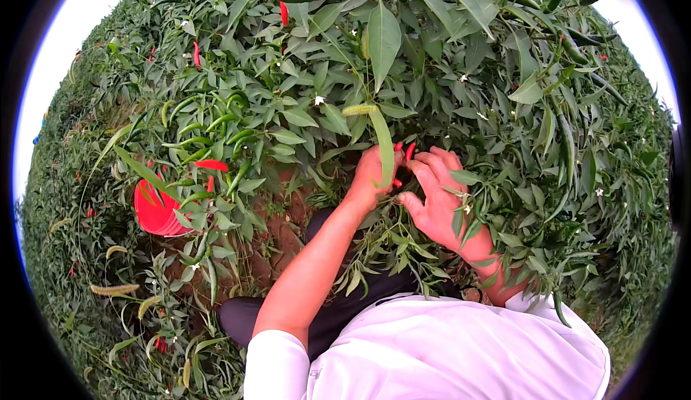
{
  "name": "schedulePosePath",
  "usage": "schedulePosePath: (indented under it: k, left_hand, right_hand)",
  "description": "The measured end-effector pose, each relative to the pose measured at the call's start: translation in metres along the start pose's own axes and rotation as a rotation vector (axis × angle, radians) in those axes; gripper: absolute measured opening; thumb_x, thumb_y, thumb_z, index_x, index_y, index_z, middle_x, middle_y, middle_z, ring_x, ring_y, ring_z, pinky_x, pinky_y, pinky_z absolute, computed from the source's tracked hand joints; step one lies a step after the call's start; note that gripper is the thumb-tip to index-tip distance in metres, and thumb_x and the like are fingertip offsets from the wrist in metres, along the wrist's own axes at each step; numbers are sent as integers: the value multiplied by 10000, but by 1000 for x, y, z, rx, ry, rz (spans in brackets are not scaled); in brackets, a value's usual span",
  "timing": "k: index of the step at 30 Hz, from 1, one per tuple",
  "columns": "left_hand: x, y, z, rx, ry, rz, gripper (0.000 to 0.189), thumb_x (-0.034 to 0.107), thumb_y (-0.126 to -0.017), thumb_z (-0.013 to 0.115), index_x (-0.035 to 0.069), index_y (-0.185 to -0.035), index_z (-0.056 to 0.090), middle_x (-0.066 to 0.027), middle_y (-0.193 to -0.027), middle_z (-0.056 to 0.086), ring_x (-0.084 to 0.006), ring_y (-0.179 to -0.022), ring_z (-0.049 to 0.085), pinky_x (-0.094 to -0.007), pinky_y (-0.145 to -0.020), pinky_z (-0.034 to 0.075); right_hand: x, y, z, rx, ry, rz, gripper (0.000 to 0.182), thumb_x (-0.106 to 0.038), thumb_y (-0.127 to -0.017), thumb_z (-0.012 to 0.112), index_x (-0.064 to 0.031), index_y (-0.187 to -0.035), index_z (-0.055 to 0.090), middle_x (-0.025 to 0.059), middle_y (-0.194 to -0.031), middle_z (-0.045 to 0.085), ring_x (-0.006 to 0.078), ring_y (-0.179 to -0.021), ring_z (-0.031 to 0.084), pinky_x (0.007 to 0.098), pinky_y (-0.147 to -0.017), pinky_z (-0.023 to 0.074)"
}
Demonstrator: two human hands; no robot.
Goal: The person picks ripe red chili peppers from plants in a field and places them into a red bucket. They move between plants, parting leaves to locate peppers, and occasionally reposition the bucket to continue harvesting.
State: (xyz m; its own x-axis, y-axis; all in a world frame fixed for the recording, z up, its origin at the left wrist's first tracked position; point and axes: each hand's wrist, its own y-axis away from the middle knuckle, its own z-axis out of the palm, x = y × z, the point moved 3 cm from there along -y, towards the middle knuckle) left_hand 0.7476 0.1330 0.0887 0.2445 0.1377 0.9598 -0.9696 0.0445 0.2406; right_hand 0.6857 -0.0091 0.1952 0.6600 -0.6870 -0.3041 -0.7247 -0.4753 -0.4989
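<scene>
Red chili peppers [410, 151] show between my two hands, among the leaves of a chili plant. My left hand [371, 173] is closed around some of them, with red tips showing by its fingers and a long grass blade hanging across it. Close by on the right, my right hand [438, 189] reaches in with fingers bent and thumb apart, its fingertips beside a red pepper; whether it grips that pepper cannot be told. Leafy chili stems hang below both hands. A red plastic bucket [156, 208] stands to the left, partly behind leaves.
Dense chili plants surround me, with green peppers [221, 122] at the left and more green peppers [567, 141] at the right. A red pepper [211, 165] hangs above the bucket. Brown soil [278, 233] shows between the plants near my knee. Grass seed heads [114, 290] stick up lower left.
</scene>
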Motion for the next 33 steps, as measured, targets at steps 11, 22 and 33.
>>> schedulePosePath:
  k: [11, 22, 33]
  left_hand:
    - [4, 4, -8, 27, 151, -92, 164, 220, -980, 603, 56, -970, 608, -33, -755, 650, -88, -461, 468, -260, -408, 349]
    - [11, -18, 19, 102, -601, 321, 229, 209, -891, 722, -16, -884, 677, -55, -676, 662, -91, -567, 589, -306, -535, 471]
    - [7, 0, 26, -388, -527, 57, 235, 240, -924, 724, 10, -937, 679, 12, -806, 659, -82, -722, 551, -262, -688, 466]
  right_hand:
    - [22, 35, -5, -23, -162, 23, 246, -142, -754, 720, -6, -950, 658, 149, -930, 642, 353, -915, 612, 452, -824, 496]
    - [19, 41, -2, 17, -220, -31, 164, -120, -796, 688, -25, -925, 655, 125, -882, 619, 326, -879, 611, 508, -957, 453]
    - [58, 13, -51, 144, 36, 101, 213, -3, -762, 696, -11, -975, 695, 106, -1024, 670, 319, -1018, 619, 462, -895, 494]
